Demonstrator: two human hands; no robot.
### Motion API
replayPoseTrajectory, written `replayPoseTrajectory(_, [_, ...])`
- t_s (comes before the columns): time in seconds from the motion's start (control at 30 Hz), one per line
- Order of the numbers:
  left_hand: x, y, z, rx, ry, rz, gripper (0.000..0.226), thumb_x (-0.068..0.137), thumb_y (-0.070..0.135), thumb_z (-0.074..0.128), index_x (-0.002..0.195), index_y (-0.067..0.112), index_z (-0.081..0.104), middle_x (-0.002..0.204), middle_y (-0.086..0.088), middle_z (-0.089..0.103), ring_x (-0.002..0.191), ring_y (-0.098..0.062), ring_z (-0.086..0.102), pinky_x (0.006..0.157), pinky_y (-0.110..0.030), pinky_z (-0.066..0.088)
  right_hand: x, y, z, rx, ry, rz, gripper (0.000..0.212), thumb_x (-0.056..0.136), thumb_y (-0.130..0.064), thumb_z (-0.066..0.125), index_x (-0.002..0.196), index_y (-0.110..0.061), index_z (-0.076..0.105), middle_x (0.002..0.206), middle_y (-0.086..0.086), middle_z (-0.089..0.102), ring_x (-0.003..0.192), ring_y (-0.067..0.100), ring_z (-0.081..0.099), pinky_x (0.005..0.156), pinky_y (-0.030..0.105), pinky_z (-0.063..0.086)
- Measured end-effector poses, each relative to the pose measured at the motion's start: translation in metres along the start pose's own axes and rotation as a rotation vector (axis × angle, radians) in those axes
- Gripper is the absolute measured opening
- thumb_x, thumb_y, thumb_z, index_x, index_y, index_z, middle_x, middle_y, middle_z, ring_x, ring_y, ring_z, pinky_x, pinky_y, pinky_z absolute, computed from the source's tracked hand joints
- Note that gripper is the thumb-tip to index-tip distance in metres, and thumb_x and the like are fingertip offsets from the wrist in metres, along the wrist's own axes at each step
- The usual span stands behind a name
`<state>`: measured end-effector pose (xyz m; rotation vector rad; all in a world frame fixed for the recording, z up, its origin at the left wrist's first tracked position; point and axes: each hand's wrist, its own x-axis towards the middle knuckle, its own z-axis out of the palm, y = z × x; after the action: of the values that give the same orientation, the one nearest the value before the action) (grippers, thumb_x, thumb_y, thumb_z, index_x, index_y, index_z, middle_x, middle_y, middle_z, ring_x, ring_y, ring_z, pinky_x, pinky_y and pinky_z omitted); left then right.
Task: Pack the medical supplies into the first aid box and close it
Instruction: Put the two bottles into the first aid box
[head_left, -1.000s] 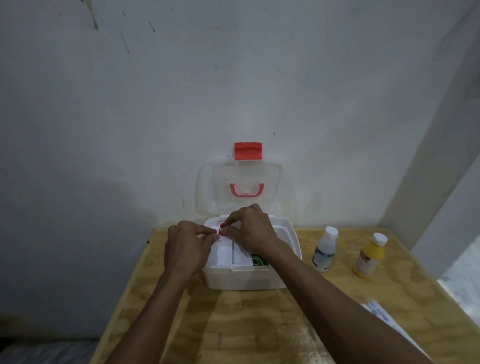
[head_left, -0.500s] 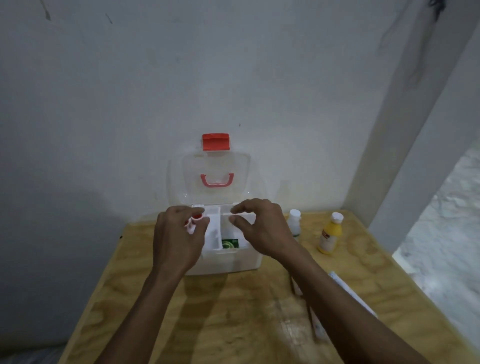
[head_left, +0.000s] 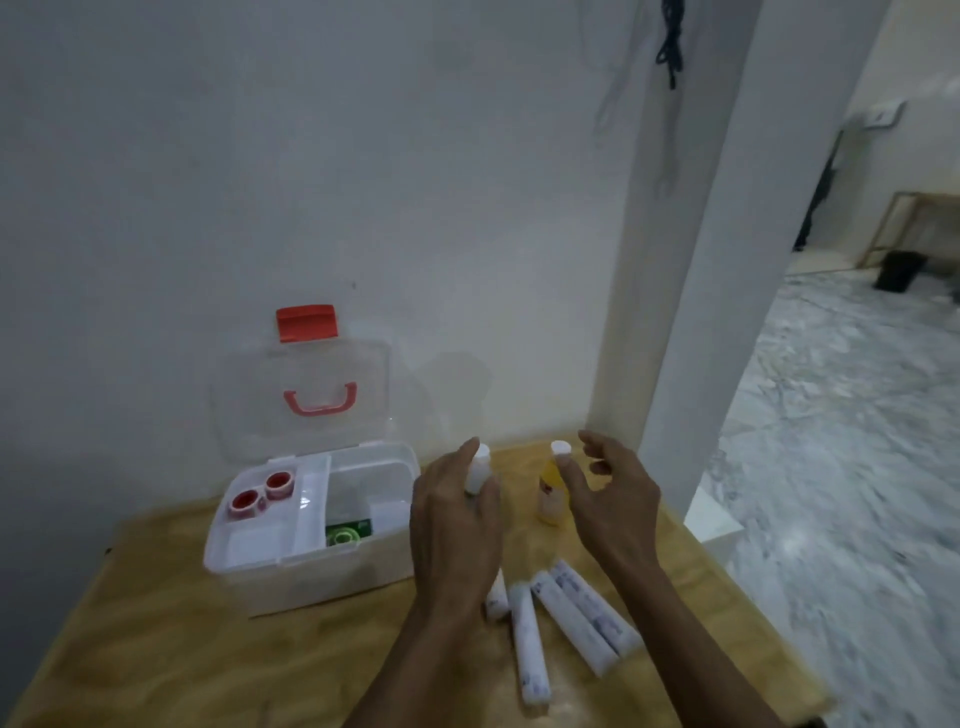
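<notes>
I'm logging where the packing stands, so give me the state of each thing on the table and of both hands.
First aid box: open, lid upright.
Two red tape rolls: in the box's tray.
Green item: inside the box.
White bottle: upright, capped, unpacked.
Yellow bottle: upright, capped, unpacked.
Wrapped rolls: lying on the table.
Left hand: open, at the white bottle.
Right hand: open, empty.
</notes>
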<state>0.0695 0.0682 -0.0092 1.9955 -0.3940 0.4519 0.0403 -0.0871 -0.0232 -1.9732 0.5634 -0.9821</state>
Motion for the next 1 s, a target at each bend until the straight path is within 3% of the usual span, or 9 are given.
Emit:
replayPoseTrajectory(0.13, [0.007,-0.009,0.030,0.017,0.018,-0.050,0.047,0.089,0.013,0.064,0.135,0.018,0.054,0.131,-0.004,0.060,0.119,-0.019,0.053,0.097,-0.021,0.035,0.000,0.014,0.011,0.019,-0.020,-0.002,0.039,0.084,-0.033,0.075,0.120,-0.023,0.066,0.112,-0.003,0.070,0.094,0.014,0.063,0.081,0.032,0.051])
replayPoseTrajectory(0.23, [0.011,-0.020,0.042,0.018,0.042,-0.057,0.044,0.091,0.014,0.062,0.134,0.017,0.055,0.132,-0.005,0.060,0.120,-0.020,0.054,0.098,-0.022,0.035,0.001,0.020,0.019,0.022,-0.007,-0.028,0.038,0.083,-0.034,0.075,0.119,-0.024,0.068,0.112,-0.003,0.070,0.101,0.018,0.063,0.086,0.040,0.052])
replayPoseTrajectory(0.47, [0.013,-0.033,0.052,0.008,0.110,-0.011,0.034,0.092,0.014,0.062,0.127,0.011,0.063,0.123,-0.006,0.067,0.112,-0.020,0.061,0.093,-0.023,0.041,0.004,0.033,0.031,0.003,0.037,-0.117,0.029,0.083,-0.026,0.078,0.111,-0.022,0.073,0.103,-0.006,0.073,0.097,0.019,0.064,0.081,0.028,0.047])
replayPoseTrajectory(0.63, [0.015,-0.036,0.055,-0.005,0.153,0.051,0.029,0.091,0.015,0.065,0.120,0.010,0.067,0.113,-0.006,0.071,0.102,-0.019,0.065,0.087,-0.027,0.049,0.004,0.038,0.029,0.014,0.069,-0.174,0.027,0.083,-0.025,0.078,0.108,-0.019,0.074,0.099,-0.008,0.072,0.092,0.017,0.064,0.077,0.030,0.051])
replayPoseTrajectory(0.87, [0.016,-0.034,0.053,0.003,0.167,0.090,0.025,0.088,0.011,0.067,0.113,0.008,0.071,0.108,-0.007,0.073,0.098,-0.021,0.067,0.086,-0.026,0.048,0.007,0.035,0.027,0.021,0.094,-0.228,0.023,0.082,-0.019,0.079,0.104,-0.015,0.075,0.095,-0.005,0.073,0.088,0.014,0.065,0.075,0.036,0.055])
replayPoseTrajectory(1.0, [0.014,-0.022,0.046,-0.045,0.179,0.104,0.024,0.088,0.013,0.068,0.112,0.009,0.072,0.107,-0.005,0.073,0.097,-0.020,0.068,0.085,-0.027,0.051,0.008,0.020,0.016,0.055,0.106,-0.248,0.022,0.082,-0.021,0.078,0.103,-0.016,0.076,0.092,-0.011,0.071,0.085,0.009,0.064,0.074,0.028,0.052])
